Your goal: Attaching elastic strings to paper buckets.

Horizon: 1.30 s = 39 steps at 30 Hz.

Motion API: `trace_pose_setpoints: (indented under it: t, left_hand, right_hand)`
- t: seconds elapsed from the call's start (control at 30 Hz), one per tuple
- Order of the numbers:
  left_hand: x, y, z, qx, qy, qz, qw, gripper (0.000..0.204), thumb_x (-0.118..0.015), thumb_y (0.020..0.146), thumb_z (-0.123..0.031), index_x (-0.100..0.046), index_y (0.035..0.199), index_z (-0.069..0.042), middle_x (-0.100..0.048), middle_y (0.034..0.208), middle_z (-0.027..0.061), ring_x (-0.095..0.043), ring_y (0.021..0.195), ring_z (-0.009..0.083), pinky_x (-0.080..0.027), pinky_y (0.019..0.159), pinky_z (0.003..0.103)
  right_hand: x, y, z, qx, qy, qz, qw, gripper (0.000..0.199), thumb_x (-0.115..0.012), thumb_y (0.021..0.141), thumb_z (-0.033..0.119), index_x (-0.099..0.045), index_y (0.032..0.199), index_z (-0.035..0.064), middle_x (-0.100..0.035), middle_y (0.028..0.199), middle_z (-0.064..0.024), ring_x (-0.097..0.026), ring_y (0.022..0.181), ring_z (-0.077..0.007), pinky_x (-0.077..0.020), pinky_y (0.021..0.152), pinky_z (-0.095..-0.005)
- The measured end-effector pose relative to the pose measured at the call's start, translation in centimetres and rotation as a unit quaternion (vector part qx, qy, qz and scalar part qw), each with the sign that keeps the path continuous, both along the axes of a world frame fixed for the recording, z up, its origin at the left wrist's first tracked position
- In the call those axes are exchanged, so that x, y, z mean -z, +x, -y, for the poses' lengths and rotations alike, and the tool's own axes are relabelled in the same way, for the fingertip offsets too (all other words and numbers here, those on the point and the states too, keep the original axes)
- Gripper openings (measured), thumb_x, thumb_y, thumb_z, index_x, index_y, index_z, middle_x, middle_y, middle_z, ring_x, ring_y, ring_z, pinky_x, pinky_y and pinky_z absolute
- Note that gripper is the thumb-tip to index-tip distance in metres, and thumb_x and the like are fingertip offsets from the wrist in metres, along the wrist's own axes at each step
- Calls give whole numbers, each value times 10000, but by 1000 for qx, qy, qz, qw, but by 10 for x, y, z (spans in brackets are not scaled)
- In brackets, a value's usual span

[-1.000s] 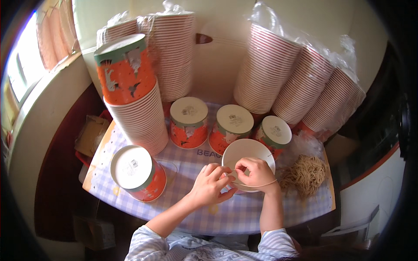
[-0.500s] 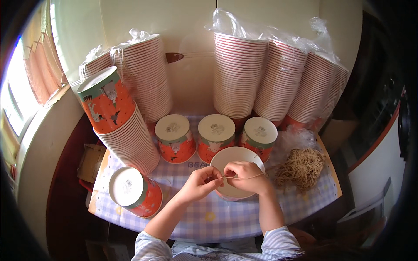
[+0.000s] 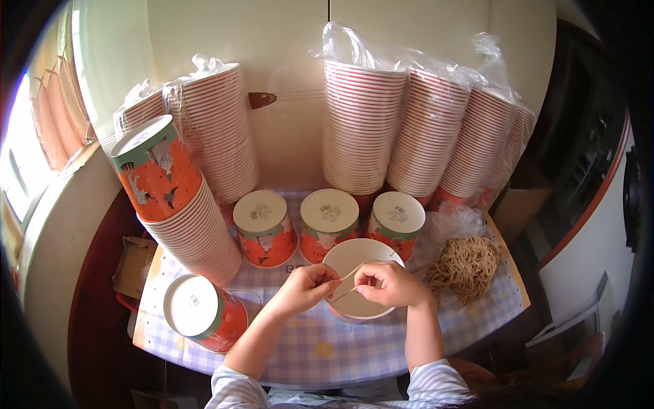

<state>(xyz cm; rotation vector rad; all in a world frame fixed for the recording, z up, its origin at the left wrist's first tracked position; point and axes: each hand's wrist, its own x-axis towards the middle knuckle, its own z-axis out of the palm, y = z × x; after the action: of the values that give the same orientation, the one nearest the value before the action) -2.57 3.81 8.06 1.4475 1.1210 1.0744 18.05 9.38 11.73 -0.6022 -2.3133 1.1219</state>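
Observation:
Both my hands are over an open white paper bucket (image 3: 361, 315) at the middle of the table. Between them runs a thin tan cord (image 3: 351, 273), bent in a loop, with a strand slanting down from the right fingertips. My left hand (image 3: 306, 289) pinches the cord at the bucket's left side. Across the mouth, my right hand (image 3: 394, 283) also pinches it, thumb and fingers together. A short dark bit shows at the bucket's far right rim; I cannot tell what it is. To the right lies a tangled heap of tan cords (image 3: 468, 266).
Three upside-down orange-and-green buckets (image 3: 266, 249) stand behind the open one. Another bucket (image 3: 228, 320) sits at the front left, before a tall leaning stack (image 3: 194, 235). Plastic-wrapped bucket stacks (image 3: 364, 129) line the back. A checked cloth (image 3: 300, 354) covers the table.
The cord, earlier drawn straight out past my right hand, now loops between my hands with a strand hanging down. My right fingers have turned toward the left. The whole view has shifted slightly.

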Motion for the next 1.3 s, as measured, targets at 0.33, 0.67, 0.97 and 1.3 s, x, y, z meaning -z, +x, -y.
trace_pose_setpoints:
  t: [0.33,0.67,0.97,1.3]
  left_hand:
    - [1,-2,2,17,2,-35,999,146,-551,833,-80,-606,911,30,-604,751,24,-535,693,64,-457,616,228]
    - [-16,-8,6,132,-114,136,975,214,-510,864,-51,-552,1063,17,-593,832,16,-545,764,76,-446,709,221]
    - [-11,-6,6,85,-75,135,984,237,-556,856,-77,-555,1076,13,-584,812,-1,-527,777,60,-429,708,207]
    - [-13,2,14,36,20,-36,999,157,-597,836,-105,-594,956,-3,-617,766,6,-547,690,54,-452,625,213]
  right_hand:
    - [5,-6,-3,-38,-121,-72,989,50,-522,799,20,-554,830,-3,-602,793,-37,-554,744,-80,-461,683,-230]
    - [7,-11,0,-47,-95,-86,991,57,-518,779,7,-562,815,10,-603,799,-33,-550,747,-85,-443,692,-231]
    - [7,-10,4,-25,-116,-212,970,39,-509,799,6,-528,823,30,-595,841,-73,-534,721,-80,-442,656,-217]
    - [14,-23,8,7,-124,-234,964,62,-552,847,54,-530,899,27,-608,886,-54,-556,797,-89,-467,743,-240]
